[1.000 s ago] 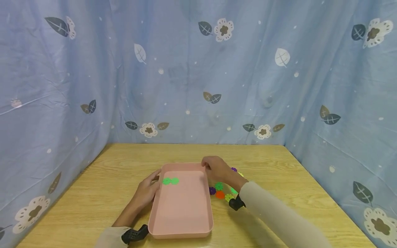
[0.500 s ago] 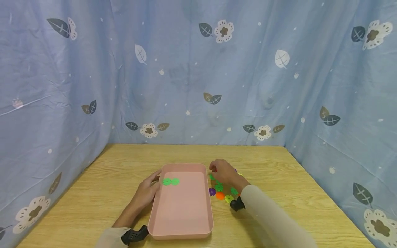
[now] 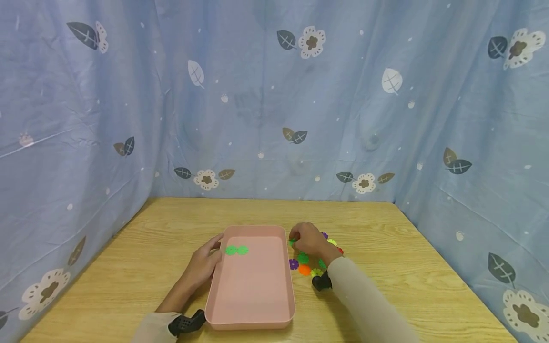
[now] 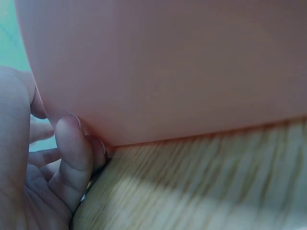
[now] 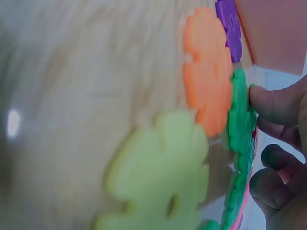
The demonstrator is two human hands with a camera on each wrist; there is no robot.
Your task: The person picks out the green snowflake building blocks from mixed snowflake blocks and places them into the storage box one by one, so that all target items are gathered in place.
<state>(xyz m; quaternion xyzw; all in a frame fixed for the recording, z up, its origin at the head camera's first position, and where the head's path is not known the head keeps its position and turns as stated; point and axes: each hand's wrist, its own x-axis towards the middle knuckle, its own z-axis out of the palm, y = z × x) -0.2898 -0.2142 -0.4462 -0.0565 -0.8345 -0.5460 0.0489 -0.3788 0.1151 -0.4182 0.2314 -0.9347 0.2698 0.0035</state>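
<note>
A pink tray (image 3: 253, 286) lies on the table, with two green snowflake discs (image 3: 237, 250) edge to edge inside near its far left. My left hand (image 3: 202, 264) holds the tray's left side, its curled fingers against the outer wall (image 4: 182, 72). Just right of the tray, my right hand (image 3: 310, 239) has thumb and forefinger at a green snowflake disc (image 3: 292, 242). In the right wrist view the thumb touches a green disc's (image 5: 240, 115) edge; the forefinger's contact is partly hidden. Orange (image 3: 304, 269), purple (image 3: 293, 264) and yellow discs (image 3: 316, 273) lie nearer me.
More discs lie under and beyond the right forearm: a purple disc (image 3: 324, 235), a yellow disc (image 3: 332, 243) and a red disc (image 3: 340, 250). The wooden table (image 3: 386, 267) extends to a blue patterned curtain (image 3: 266, 105) on the back and sides.
My right hand has left the tray's far right corner and moved right and slightly down to the loose discs. The left hand and the tray have stayed in place.
</note>
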